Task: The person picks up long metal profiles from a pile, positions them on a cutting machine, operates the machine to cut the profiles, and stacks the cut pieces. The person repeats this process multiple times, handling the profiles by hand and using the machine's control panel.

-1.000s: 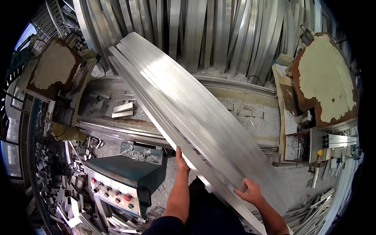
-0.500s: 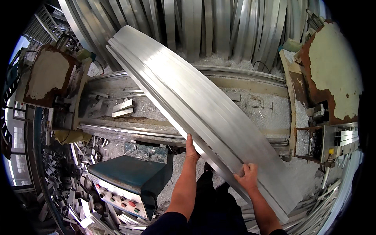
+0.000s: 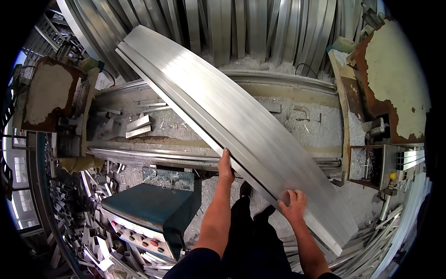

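Note:
A bundle of long, flat silvery aluminium profiles slants from the far left to the near right, across the machine bed. My left hand is closed on the bundle's near edge around its middle. Its thumb lies up along the edge, and the other fingers are hidden below. Farther down the same edge, my right hand grips the profiles, fingers curled on the top face and thumb at the edge. A narrow dark seam runs along the near side of the bundle.
The machine bed carries metal chips and short offcuts. Rusty-topped machine heads stand left and right. A green control box is near left, beside heaped offcuts. Long profiles lean behind.
The open groove between the bundle's near strip and the wide top piece has narrowed to a thin seam. My right hand has shifted slightly up along the edge. The view has moved a little.

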`<state>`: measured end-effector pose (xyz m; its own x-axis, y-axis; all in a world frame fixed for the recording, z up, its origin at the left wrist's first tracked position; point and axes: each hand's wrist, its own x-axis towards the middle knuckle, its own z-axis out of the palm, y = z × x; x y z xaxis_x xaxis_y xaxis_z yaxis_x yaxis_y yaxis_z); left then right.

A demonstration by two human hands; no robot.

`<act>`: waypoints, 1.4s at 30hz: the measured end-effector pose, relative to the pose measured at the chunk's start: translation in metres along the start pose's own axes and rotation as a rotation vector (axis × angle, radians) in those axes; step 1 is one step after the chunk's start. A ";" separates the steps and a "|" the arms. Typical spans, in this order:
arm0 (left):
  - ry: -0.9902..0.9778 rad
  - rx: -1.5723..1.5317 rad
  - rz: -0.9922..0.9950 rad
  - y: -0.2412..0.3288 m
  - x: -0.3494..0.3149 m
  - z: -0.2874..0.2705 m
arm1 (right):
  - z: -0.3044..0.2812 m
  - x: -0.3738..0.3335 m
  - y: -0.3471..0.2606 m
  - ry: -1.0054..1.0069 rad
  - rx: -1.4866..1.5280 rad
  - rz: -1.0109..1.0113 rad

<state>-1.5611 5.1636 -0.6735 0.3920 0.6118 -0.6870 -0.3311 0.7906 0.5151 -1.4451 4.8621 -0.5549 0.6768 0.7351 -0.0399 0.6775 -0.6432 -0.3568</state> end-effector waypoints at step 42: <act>0.073 -0.042 0.096 0.071 0.039 0.035 | 0.003 0.260 0.030 -0.607 0.345 0.503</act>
<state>-1.5389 5.2444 -0.6461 0.2939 0.6801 -0.6717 -0.4001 0.7257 0.5597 -1.2497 5.0342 -0.5792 0.5353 0.4314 -0.7262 0.1463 -0.8941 -0.4233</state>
